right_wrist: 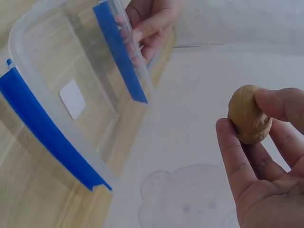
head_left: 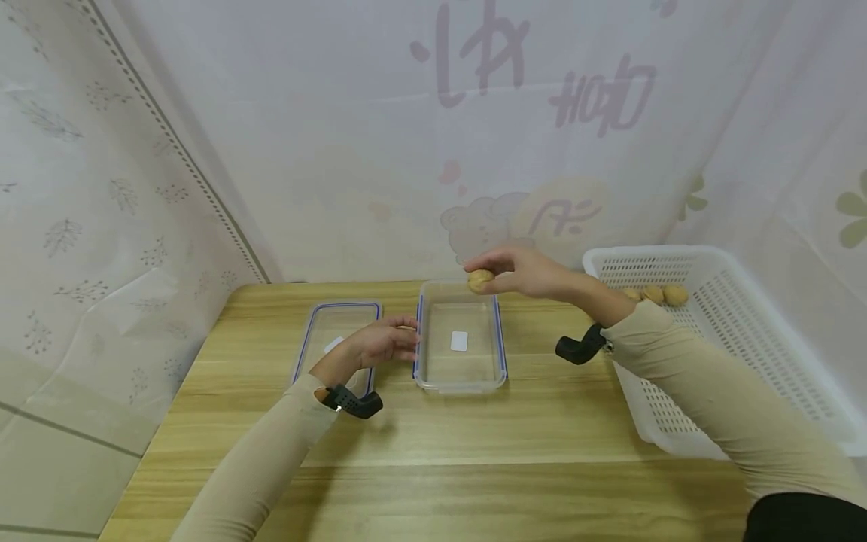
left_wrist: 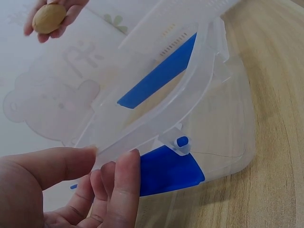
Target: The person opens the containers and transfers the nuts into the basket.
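Note:
A walnut [right_wrist: 250, 114] is pinched between the thumb and fingers of my right hand [head_left: 524, 272]. In the head view this hand is held above the far right part of a clear plastic box [head_left: 460, 373] with blue side clips. The box stands lidless on the table, and a white label [head_left: 459, 341] shows at its bottom. At its left wall, my left hand [head_left: 382, 342] has its fingertips right by the rim and the blue clip [left_wrist: 166, 173], the fingers loosely bent. Beneath the left wrist lies a clear lid [head_left: 348, 305] with a blue seal.
On the right stands a large white perforated basket [head_left: 738, 282], with several walnuts [head_left: 673, 294] along its far left side. My right forearm passes over it. The wooden table [head_left: 433, 489] meets a printed curtain [head_left: 339, 150] at the back.

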A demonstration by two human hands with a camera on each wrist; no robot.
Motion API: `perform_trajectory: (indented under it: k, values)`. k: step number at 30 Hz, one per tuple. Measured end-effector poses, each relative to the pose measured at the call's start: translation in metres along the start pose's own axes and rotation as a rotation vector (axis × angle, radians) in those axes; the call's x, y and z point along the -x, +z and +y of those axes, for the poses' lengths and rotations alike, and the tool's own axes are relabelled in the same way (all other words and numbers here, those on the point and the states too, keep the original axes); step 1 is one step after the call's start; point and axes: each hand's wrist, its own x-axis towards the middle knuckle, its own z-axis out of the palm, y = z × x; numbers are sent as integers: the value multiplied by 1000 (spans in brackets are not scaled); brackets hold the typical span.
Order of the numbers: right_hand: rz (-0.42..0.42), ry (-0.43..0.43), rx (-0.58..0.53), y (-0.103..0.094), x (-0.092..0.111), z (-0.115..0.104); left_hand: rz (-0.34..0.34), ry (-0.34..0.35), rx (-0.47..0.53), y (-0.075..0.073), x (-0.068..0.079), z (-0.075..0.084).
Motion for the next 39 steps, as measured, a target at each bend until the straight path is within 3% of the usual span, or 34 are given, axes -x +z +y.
perform_trajectory:
  k: [12,22,39]
  values:
    - [41,77,88,-39,36,3,5,-3,5,-1,-2,-1]
    - [93,120,24,-74,78,17,-5,1,5,-1,-1,2]
    - [226,278,175,-108,146,73,-3,1,13,-1,0,1]
